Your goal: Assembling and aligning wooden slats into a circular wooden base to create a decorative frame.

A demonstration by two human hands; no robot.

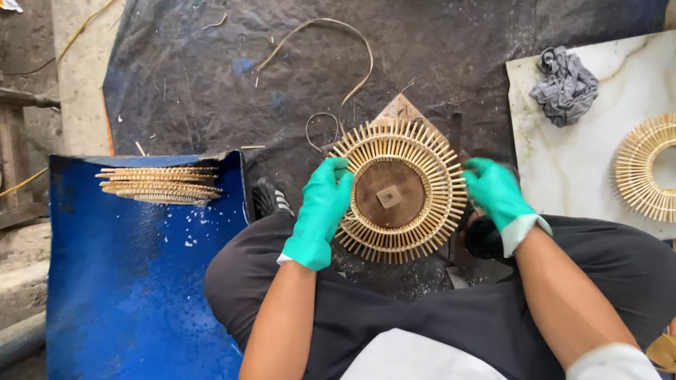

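Note:
A round frame of radiating bamboo sticks (398, 191) with a brown wooden disc in its middle lies flat between my knees. My left hand (322, 210), in a green glove, grips its left rim. The right rim is held by my right hand (497, 195), also in a green glove. Both hands press on the ring from opposite sides.
A stack of similar stick rings (159, 184) rests on a blue board (134, 281) at left. Another ring (644, 167) and a grey rag (565, 86) lie on a pale marble slab (577, 169) at right. Loose cane strips (331, 63) curl on the dark tarp (394, 49) behind.

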